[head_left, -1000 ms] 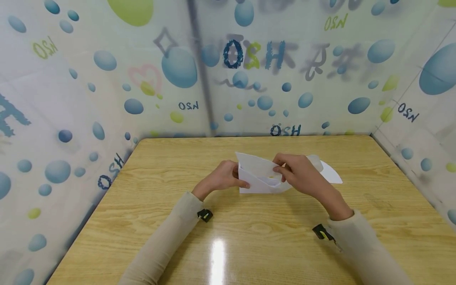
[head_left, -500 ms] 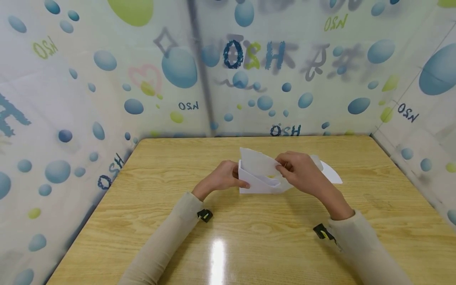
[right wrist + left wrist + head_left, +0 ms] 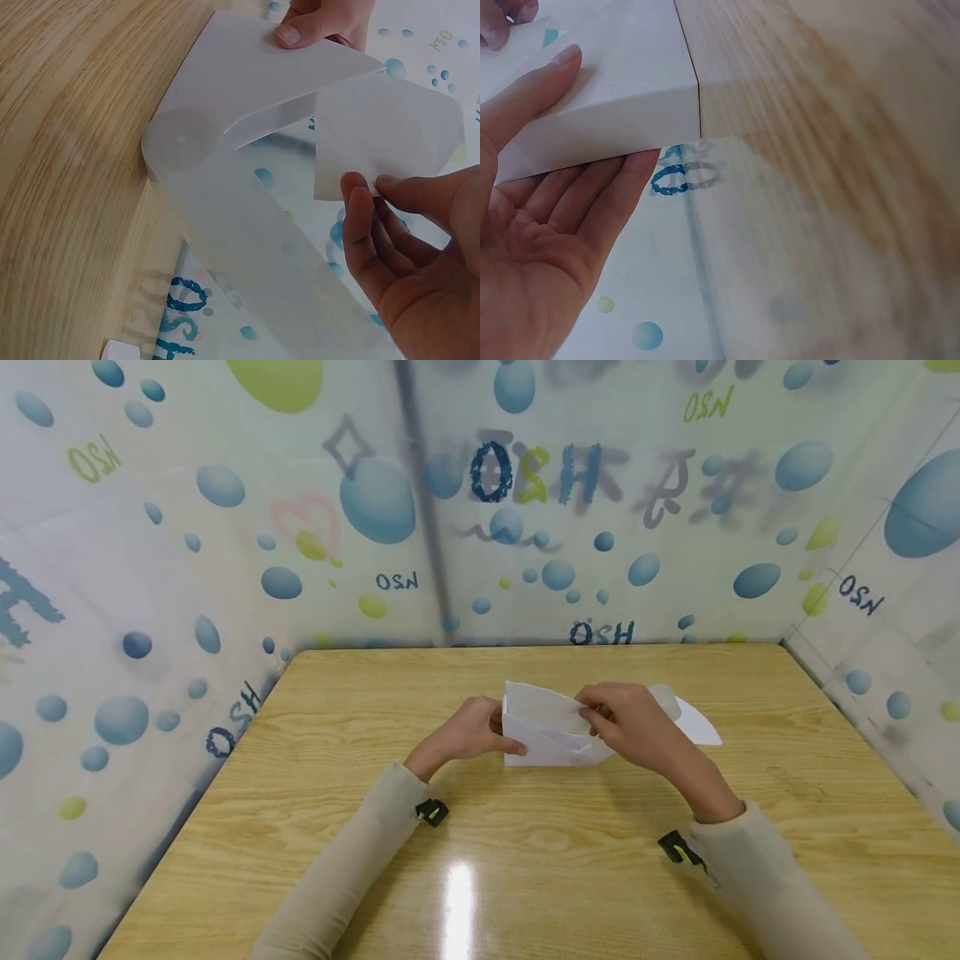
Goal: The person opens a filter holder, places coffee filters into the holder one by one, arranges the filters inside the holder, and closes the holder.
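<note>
My left hand (image 3: pixel 472 731) grips the left end of a white, shallow box (image 3: pixel 536 755), thumb on its near face and fingers behind. In the left wrist view, that box (image 3: pixel 630 112) has a finely textured patch under the thumb. My right hand (image 3: pixel 637 722) pinches the edge of a thin whitish sheet (image 3: pixel 543 706) between thumb and fingertips. The sheet stands up at the box's open, slanted top, its lower part hidden in the head view. A translucent strip (image 3: pixel 232 232) extends from a round pivot (image 3: pixel 180 140) at the box's corner, swung out from it.
A white curved piece (image 3: pixel 697 724) lies to the right, beyond the right hand, partly behind a translucent rounded end (image 3: pixel 664 702). The wooden table (image 3: pixel 555 843) reaches back to a patterned wall (image 3: pixel 517 560). Small dark devices (image 3: pixel 432 812) are at both cuffs.
The sheet and the right hand rose slightly and shifted right, then came back down and left. A yellow mark visible beside the sheet is now out of sight. The left hand and box stay put.
</note>
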`<state>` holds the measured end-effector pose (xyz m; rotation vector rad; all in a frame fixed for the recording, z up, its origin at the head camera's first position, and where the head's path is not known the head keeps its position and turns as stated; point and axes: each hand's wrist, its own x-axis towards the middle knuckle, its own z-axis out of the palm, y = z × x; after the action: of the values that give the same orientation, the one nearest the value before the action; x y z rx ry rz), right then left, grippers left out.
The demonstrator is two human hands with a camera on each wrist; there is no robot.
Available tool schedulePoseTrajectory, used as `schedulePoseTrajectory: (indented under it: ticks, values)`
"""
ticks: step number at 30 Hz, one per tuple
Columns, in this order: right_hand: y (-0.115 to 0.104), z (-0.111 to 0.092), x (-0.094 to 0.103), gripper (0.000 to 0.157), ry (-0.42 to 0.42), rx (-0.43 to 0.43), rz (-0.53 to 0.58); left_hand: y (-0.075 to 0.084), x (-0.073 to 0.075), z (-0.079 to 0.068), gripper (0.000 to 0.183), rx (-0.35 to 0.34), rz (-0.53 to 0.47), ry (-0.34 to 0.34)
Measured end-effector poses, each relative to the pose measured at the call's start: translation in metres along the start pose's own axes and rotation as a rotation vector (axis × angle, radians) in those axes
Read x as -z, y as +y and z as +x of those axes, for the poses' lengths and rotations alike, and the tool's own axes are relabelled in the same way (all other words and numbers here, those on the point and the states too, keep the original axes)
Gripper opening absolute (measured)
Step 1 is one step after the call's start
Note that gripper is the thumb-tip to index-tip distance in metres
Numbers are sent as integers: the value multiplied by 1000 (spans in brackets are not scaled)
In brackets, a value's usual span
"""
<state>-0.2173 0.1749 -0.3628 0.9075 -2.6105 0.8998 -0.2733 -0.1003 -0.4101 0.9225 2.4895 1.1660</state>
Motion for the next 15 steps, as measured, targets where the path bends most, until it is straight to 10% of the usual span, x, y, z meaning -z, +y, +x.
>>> schedulePoseTrajectory:
  ticks: [15]
  values:
    - [2, 0, -5, 22, -42, 18, -32, 0, 0, 0, 37, 3, 6, 0]
